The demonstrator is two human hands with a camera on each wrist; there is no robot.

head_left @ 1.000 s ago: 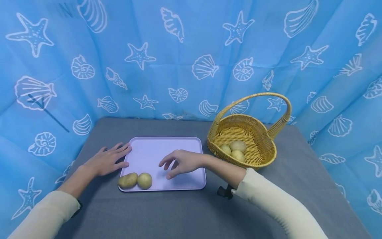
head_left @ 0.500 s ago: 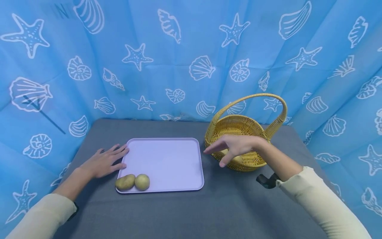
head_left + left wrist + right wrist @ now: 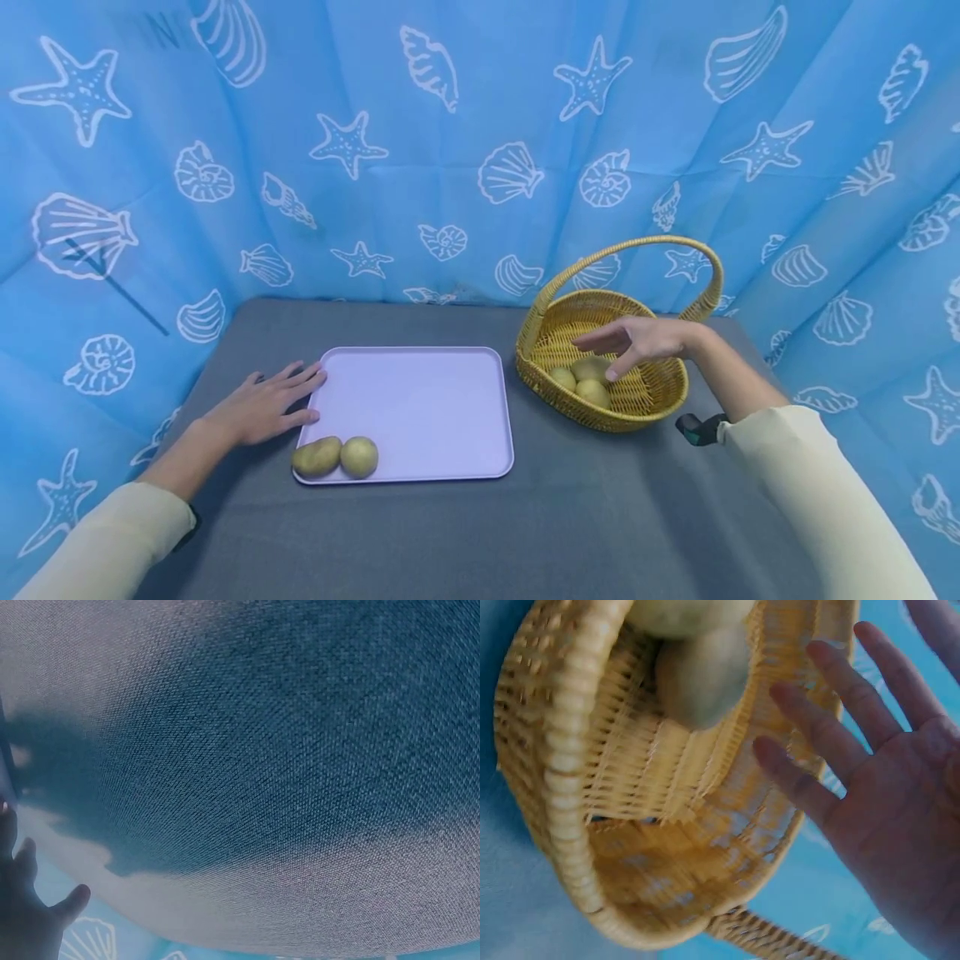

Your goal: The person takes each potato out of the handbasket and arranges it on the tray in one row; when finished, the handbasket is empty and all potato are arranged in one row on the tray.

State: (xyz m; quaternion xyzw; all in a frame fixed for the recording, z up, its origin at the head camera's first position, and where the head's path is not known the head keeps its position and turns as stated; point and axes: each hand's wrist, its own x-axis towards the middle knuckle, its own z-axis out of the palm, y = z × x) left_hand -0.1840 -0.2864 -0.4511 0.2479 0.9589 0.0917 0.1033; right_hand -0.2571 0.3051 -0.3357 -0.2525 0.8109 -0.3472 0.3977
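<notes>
My right hand [image 3: 641,340], its fingers extended and holding nothing, hovers over the yellow wicker basket [image 3: 652,407]. Several potatoes lie inside: a brownish one [image 3: 588,368] just under the thumb, and two paler ones, one at the left [image 3: 562,379] and one in front [image 3: 594,393]. In the right wrist view the spread fingers [image 3: 836,712] are apart from the potato [image 3: 705,679]. My left hand [image 3: 262,407] lies flat with its fingertips at the left rim of the lilac tray [image 3: 435,417]. A long potato [image 3: 317,457] and a round potato [image 3: 359,457] sit in the tray's front left corner.
The basket's tall arched handle [image 3: 630,243] rises over it. A grey cloth [image 3: 450,542] covers the table, and a blue curtain [image 3: 450,200] with shell and starfish prints hangs behind and at both sides.
My right hand has moved from over the tray rightward to above the basket, its fingers straightening. My left hand stays at the tray's edge, and the potatoes have kept their places.
</notes>
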